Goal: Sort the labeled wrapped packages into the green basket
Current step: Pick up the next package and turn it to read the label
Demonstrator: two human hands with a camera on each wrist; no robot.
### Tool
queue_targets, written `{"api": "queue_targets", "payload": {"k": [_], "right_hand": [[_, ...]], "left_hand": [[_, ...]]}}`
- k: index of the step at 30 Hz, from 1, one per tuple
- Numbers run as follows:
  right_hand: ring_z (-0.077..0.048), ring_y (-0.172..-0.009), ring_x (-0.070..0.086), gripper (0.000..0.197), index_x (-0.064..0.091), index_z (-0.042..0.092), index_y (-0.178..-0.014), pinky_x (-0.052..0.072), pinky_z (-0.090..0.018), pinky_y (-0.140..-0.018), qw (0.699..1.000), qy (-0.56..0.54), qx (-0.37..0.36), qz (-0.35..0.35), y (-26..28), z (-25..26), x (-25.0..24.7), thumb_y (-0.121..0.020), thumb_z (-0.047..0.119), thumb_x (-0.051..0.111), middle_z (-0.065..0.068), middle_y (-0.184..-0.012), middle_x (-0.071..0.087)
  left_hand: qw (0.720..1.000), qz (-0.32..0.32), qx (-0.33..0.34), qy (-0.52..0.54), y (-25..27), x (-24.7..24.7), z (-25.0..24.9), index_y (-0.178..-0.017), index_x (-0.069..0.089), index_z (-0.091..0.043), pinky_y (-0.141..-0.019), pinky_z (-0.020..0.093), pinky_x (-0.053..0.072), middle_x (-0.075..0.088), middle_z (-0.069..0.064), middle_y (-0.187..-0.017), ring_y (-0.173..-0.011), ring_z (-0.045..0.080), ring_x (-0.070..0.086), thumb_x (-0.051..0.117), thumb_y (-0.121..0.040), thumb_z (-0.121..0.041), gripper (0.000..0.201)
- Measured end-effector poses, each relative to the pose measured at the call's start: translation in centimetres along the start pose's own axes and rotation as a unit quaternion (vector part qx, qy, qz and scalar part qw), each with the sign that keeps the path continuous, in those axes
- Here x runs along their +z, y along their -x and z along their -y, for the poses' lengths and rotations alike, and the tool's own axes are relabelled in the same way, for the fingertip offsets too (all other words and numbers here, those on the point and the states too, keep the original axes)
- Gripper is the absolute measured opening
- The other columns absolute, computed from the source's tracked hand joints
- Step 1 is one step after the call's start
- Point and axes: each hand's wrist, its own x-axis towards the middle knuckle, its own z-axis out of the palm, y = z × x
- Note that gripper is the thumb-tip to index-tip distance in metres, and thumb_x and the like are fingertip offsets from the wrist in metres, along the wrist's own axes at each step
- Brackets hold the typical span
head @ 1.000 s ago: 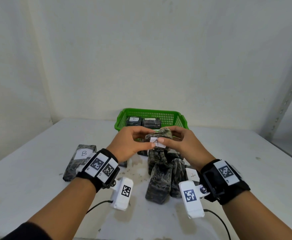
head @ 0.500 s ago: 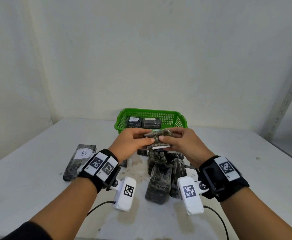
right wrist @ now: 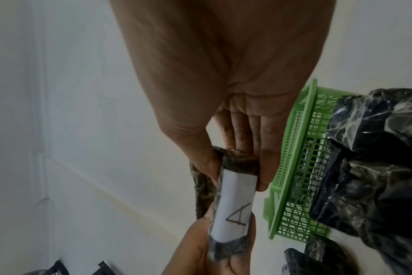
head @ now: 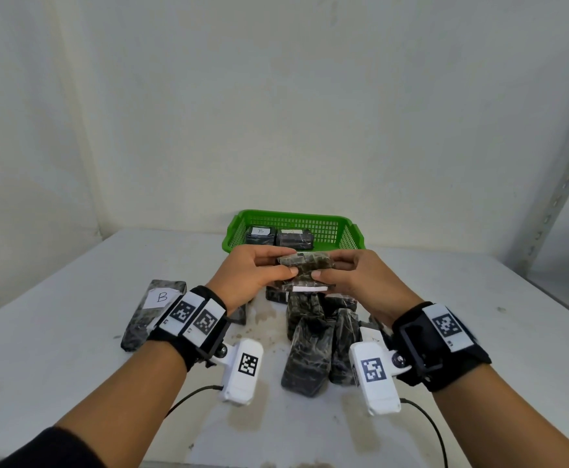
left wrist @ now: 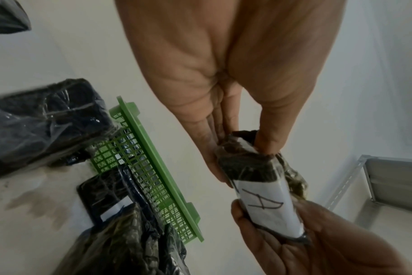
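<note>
Both hands hold one dark wrapped package (head: 306,265) between them, just in front of the green basket (head: 350,228). Its white label reads A (left wrist: 263,202) (right wrist: 235,204) and faces down toward the wrist cameras. My left hand (head: 259,275) pinches its left end with thumb and fingers, and my right hand (head: 350,275) pinches the right end. Two wrapped packages lie in the basket, one labelled B (head: 260,232). More dark packages are heaped on the table (head: 313,349) below my hands.
A package labelled B (head: 155,309) lies flat on the white table (head: 57,349) at the left, behind my left wrist. A metal shelf upright (head: 560,197) stands at the right. The wall rises close behind the basket.
Both hands have carried the package a little farther toward the basket and turned it, so its A label now faces down and only its edge shows from above.
</note>
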Motion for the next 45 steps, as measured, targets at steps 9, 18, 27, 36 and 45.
{"api": "queue_targets", "payload": {"k": [9,18,27,36,45], "right_hand": [[-0.015,-0.092,0.078,0.026,0.078,0.009,-0.104,0.060,-0.021,-0.081,0.996,0.046,-0.063,-0.032,0.0,0.4,0.8,-0.079,0.008,0.088,-0.006,-0.099,0.082],[-0.015,-0.099,0.077,0.032,0.077,0.011,-0.111,0.060,-0.019,-0.080,0.997,0.059,-0.056,-0.008,0.5,0.6,0.5,-0.081,0.006,0.087,-0.002,-0.104,0.081],[-0.026,-0.109,0.076,0.036,0.068,0.009,-0.122,0.060,-0.040,-0.097,0.993,-0.089,0.039,0.063,0.8,1.0,0.7,-0.087,0.010,0.079,-0.008,-0.114,0.079],[-0.033,-0.112,0.074,0.030,0.071,-0.004,-0.118,0.065,-0.038,-0.086,0.997,-0.075,0.019,-0.002,-0.3,0.1,1.0,-0.095,0.014,0.074,-0.021,-0.120,0.075],[-0.029,-0.103,0.078,0.035,0.076,0.003,-0.115,0.061,-0.049,-0.097,0.999,-0.042,-0.003,-0.002,0.0,0.6,1.6,-0.085,0.021,0.084,-0.012,-0.107,0.081]], "left_hand": [[1.000,0.016,0.022,0.010,0.2,0.4,-0.1,-0.119,0.070,-0.014,-0.092,0.024,0.056,0.075,0.002,-0.111,-0.101,0.011,0.072,0.080,-0.077,-0.004,0.044],[0.999,-0.004,0.038,-0.028,0.1,-0.1,0.3,-0.114,0.071,-0.014,-0.091,0.029,0.057,0.076,0.000,-0.103,-0.096,0.013,0.073,0.085,-0.072,-0.007,0.045],[0.992,-0.031,0.108,-0.058,0.4,0.0,0.6,-0.107,0.071,-0.021,-0.086,0.024,0.057,0.075,-0.004,-0.103,-0.097,0.010,0.071,0.086,-0.066,0.001,0.049],[0.995,-0.033,0.076,-0.059,-0.1,0.8,0.9,-0.114,0.071,-0.017,-0.089,0.035,0.059,0.075,-0.006,-0.104,-0.096,0.008,0.072,0.083,-0.071,-0.002,0.048],[0.995,-0.021,0.088,-0.043,0.0,1.2,0.8,-0.112,0.071,-0.015,-0.090,0.038,0.059,0.076,-0.002,-0.104,-0.097,0.013,0.072,0.086,-0.069,-0.005,0.046]]}}
